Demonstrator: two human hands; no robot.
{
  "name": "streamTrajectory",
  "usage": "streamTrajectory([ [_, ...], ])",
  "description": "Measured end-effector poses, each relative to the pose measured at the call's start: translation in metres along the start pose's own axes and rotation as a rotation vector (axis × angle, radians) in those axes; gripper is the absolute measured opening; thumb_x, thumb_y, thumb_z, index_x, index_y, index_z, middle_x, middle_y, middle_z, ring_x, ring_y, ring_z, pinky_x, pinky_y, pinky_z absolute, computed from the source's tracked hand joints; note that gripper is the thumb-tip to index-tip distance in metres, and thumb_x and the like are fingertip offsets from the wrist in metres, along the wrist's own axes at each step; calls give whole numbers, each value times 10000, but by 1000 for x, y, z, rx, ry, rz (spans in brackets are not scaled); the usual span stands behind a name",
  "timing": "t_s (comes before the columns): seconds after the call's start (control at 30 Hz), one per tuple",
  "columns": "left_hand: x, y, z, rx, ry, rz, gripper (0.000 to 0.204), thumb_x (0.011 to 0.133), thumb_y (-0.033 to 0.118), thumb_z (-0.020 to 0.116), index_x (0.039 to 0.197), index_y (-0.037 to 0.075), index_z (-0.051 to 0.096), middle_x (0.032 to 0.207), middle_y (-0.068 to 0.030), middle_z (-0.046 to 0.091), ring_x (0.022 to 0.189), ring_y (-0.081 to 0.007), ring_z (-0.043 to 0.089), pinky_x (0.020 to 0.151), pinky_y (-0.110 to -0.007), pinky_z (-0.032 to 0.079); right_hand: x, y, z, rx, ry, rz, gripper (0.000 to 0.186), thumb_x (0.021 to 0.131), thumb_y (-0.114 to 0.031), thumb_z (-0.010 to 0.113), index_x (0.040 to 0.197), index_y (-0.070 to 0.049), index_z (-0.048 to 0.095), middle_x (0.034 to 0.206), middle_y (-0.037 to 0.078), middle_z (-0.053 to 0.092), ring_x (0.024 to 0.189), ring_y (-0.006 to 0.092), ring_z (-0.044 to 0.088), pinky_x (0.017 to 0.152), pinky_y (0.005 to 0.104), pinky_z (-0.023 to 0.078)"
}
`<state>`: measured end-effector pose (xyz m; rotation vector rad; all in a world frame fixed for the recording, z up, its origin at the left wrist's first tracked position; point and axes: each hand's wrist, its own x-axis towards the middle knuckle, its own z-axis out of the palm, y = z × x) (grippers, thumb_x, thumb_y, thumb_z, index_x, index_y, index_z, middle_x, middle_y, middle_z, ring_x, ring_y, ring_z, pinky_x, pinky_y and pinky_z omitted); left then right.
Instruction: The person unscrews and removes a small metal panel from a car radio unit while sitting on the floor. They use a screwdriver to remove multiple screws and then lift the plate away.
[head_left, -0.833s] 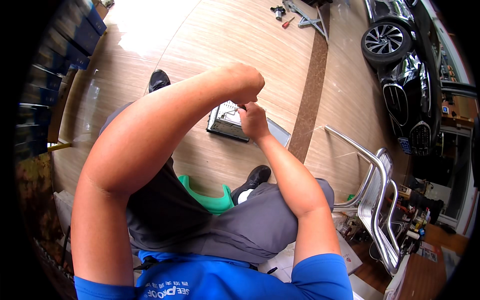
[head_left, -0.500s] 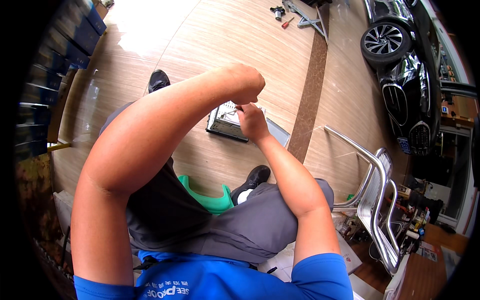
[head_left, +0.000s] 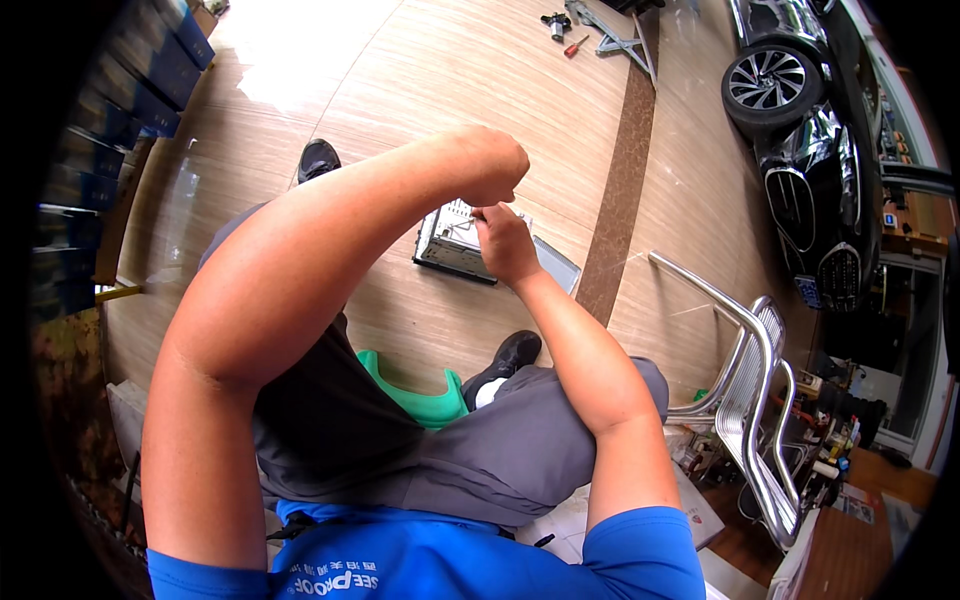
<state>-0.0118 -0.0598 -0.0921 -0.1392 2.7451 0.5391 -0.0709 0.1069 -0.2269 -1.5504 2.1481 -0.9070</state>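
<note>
On the tiled floor in front of me stands an open silver metal case with a dark lower edge and slotted metalwork inside. My left hand arches over its far side, knuckles up and fingers curled downward; its fingertips are hidden. Just below it, my right hand is closed at the case's right part, thumb and forefinger pinched over the inside. Whatever lies between those fingers is too small to name. A thin rod-like piece shows beside the pinch, but I cannot tell whether it is held. The two hands almost meet.
A flat grey panel lies right of the case. Between my feet is a green plastic stool. A metal bench stands right, a black car beyond. Farther off lie a red-handled screwdriver and a scissor jack.
My right fingers have shifted very slightly at the case, the thumb and forefinger turning a little. My left hand and the case stay practically where they were.
</note>
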Motion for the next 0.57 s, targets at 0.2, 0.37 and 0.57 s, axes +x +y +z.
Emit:
streamTrajectory([
  [0.2, -6, -6, -4, -1, -48, -26, 308, 875, 209, 714, 1109, 13, 668, 1008, -208, 707, 1013, -373, 664, 856, -454, 527, -1, -6, -10, 31, 57, 40, 128, 879, -20, 605, 1005, -1, 595, 977, 225, 647, 936, 418, 628, 806, 462, 514],
  [0.37, -11, -14, 3, 0, 19, 3, 382, 828, 84, 739, 1195, 16, 659, 1026, -206, 710, 1015, -368, 667, 858, -449, 529, -3, -15, -33, 74, 112, 94, 140, 870, -26, 612, 1006, 5, 618, 965, 232, 663, 925, 427, 642, 812, 464, 521],
  [0.57, -14, -29, 22, -164, 20, 34, 413, 824, 82, 745, 1229, 73, 666, 1090, -206, 713, 1058, -335, 678, 924, -411, 533, -7, -47, -81, 306, 245, 249, 167, 879, -72, 632, 1030, 0, 634, 1020, 217, 699, 984, 304, 703, 875, 440, 533],
])
